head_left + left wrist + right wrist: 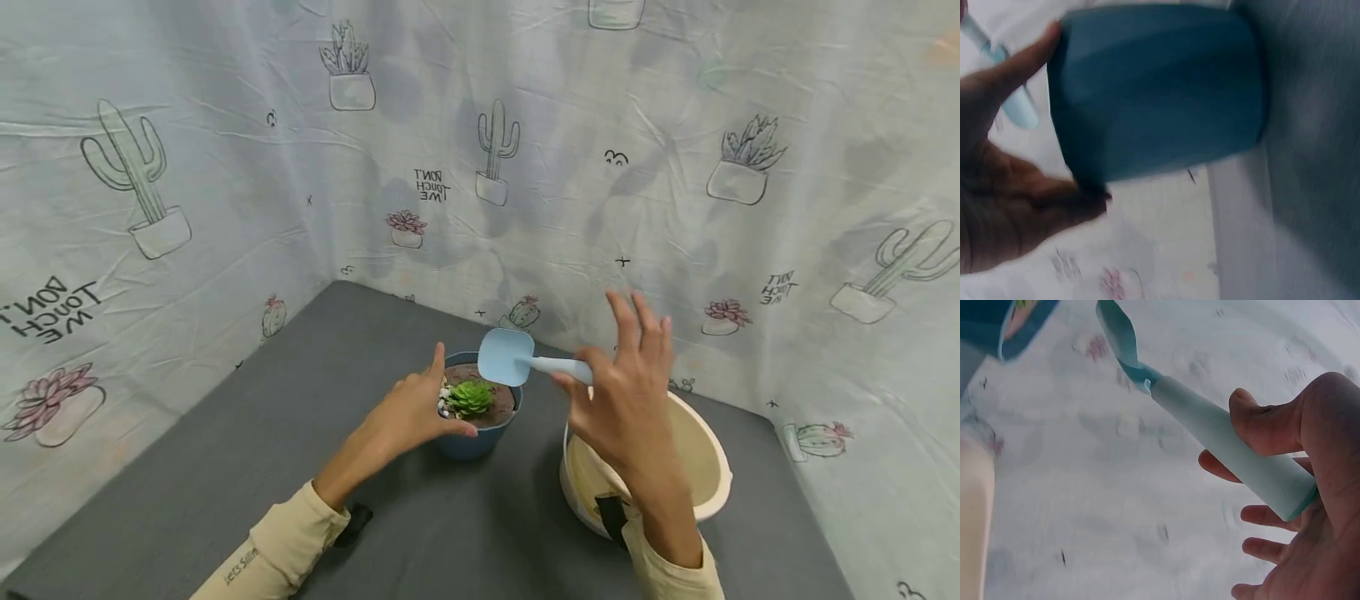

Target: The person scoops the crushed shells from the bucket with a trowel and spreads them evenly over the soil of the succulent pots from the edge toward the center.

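Observation:
My right hand [626, 400] pinches the handle of a light blue hand trowel [506, 358] between thumb and index finger, its other fingers spread. The trowel's blade is over the far right rim of a blue flower pot [468, 444]; in the right wrist view the trowel [1210, 431] slants up to the left. Dark soil, a green succulent [470, 398] and white pebbles [444, 402] fill the pot. My left hand [405, 412] holds the pot's left side near the rim, thumb and fingers spread around it. The left wrist view shows the pot's side [1160, 94] close up.
A cream basin [716, 467] stands on the grey table [285, 367] to the right, partly behind my right forearm. White fabric with cactus drawings [491, 154] hangs around the table's back and sides. A dark strap [611, 517] is at my right wrist.

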Motion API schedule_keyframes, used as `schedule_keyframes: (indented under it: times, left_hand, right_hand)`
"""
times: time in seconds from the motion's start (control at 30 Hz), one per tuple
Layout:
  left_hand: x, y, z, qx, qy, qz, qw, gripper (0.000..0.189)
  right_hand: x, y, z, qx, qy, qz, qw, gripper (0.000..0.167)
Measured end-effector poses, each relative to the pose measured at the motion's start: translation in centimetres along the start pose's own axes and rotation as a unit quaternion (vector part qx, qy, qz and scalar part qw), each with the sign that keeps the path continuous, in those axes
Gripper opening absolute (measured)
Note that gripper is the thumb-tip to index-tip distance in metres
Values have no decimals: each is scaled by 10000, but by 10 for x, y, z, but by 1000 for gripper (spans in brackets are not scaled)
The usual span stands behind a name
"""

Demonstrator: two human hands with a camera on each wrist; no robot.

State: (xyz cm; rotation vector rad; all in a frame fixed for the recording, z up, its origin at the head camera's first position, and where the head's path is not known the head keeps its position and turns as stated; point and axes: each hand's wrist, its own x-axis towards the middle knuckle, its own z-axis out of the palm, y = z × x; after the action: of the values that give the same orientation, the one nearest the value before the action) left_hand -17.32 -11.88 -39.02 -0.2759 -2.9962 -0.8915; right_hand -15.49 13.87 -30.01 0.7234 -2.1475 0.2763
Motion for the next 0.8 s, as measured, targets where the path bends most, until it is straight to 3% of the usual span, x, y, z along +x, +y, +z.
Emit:
schedule_keyframes:
  times: [0.07,0.17,0.27,0.33,0.47,0.57,0.67,0.8]
  left_hand:
    - [-7,11,9,254,443,-3,9987,135]
    - [-15,23,20,833,1146,71,9899,131]
    - [-22,29,24,1346,1533,88,9789,129]
    - [-24,32,25,1496,1618,166,9753,127]
    - [-23,47,23,1227,1254,742,9817,115]
    - [-14,68,27,764,560,1401,9856,105]
    - [-3,93,39,480,-103,1885,9808,102]
    - [5,118,58,203,-736,2121,9743,104]
  right_hand:
    - [-8,11,-16,73,14,195,9998,23]
    - [-19,30,-40,101,-6,386,9992,23]
    - [-31,52,-65,28,-95,510,9986,24]
    - [-40,68,-80,-104,-205,524,9984,24]
    - [-55,92,-92,-716,-801,417,9933,25]
    - [-63,99,-82,-1380,-1505,323,9784,31]
    - [-70,100,-65,-2022,-1952,135,9596,37]
    - [-80,99,-46,-2587,-2121,-143,9423,36]
